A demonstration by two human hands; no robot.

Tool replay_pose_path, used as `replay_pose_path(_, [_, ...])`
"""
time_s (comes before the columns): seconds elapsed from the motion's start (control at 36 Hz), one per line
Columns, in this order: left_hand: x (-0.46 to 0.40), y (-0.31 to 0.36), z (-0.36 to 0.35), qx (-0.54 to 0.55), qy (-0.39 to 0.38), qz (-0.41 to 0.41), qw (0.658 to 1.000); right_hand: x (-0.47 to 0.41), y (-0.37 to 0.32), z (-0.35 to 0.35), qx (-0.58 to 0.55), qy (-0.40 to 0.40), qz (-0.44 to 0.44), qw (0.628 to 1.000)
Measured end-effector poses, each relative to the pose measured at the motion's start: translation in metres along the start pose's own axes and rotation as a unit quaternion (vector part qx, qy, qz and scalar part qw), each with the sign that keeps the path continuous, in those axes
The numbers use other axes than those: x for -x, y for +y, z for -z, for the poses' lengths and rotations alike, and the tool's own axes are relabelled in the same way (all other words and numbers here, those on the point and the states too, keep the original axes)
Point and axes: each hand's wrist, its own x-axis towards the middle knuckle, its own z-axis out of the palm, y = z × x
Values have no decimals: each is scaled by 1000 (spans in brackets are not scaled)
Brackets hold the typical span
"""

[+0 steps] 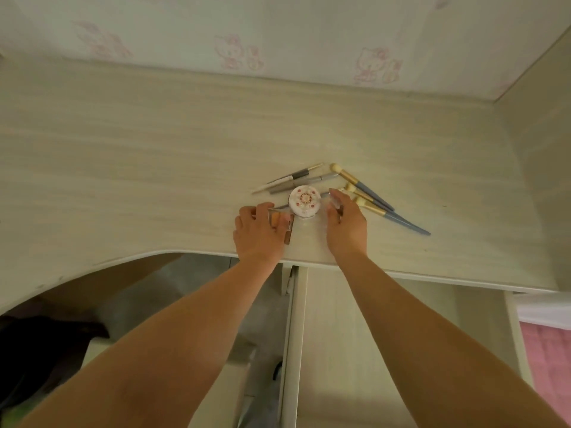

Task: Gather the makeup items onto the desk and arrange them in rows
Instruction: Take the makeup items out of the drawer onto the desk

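A round white compact [305, 200] with a red flower pattern sits on the pale wooden desk [154, 168]. Behind it lie thin grey and cream pencils [290, 179]. To its right lie three blue-handled brushes [375, 202] with gold ferrules. My left hand [259, 233] grips a clear bottle of orange-brown liquid [279, 220] just left of the compact. My right hand [346, 223] holds a small clear item [335, 202] just right of the compact; what it is stays unclear.
The desk's curved front edge [185, 253] runs below my hands. A cabinet side panel [540, 168] closes the desk's right end. Patterned wallpaper [377, 64] backs the desk. A dark shape [46, 344] lies on the floor at lower left, pink bedding [547, 359] at lower right.
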Motion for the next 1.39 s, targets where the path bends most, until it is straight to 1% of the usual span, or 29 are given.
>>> replay_pose_path(0.06, [2, 0, -3, -4, 13, -9, 1000, 5, 11, 2, 102, 9, 57, 993])
replay_pose_path(0.11, [2, 1, -5, -10, 19, -16, 1000, 7, 20, 3, 214, -4, 106, 971])
replay_pose_path(0.17, [0, 2, -6, -18, 19, -14, 1000, 9, 24, 1, 298, -24, 131, 945])
replay_pose_path(0.31, [-12, 8, -7, -62, 23, 4, 998, 10, 20, -11, 368, -47, 145, 917])
replay_pose_path(0.39, [-18, 11, -7, -64, 21, 16, 998, 8, 20, -15, 360, -60, 172, 915])
replay_pose_path(0.53, [-22, 13, -6, -55, 24, 36, 998, 12, 20, -20, 246, -61, 178, 951])
replay_pose_path(0.64, [-23, 14, -5, -42, 33, 49, 997, 18, 22, -16, 203, -65, 180, 960])
replay_pose_path(0.75, [-22, 16, -4, -42, 43, 45, 997, 23, 23, -10, 173, -95, 156, 968])
replay_pose_path(0.81, [-18, 16, -2, -26, 44, 42, 998, 27, 24, -6, 168, -103, 146, 970])
replay_pose_path(0.92, [-8, 12, 5, 7, 36, 41, 998, 34, 26, 3, 175, -102, 128, 971])
replay_pose_path(1.06, [14, 9, 11, 30, 29, 64, 997, 48, 31, 18, 162, -96, 75, 979])
replay_pose_path(1.17, [46, 6, 11, 23, 28, 47, 998, 66, 43, 36, 180, -106, 80, 975])
replay_pose_path(1.28, [90, 4, 8, -10, 45, -5, 999, 91, 59, 60, 209, -119, 90, 967])
replay_pose_path(1.39, [141, 4, 0, -42, 38, -66, 996, 128, 83, 88, 222, -101, 139, 960])
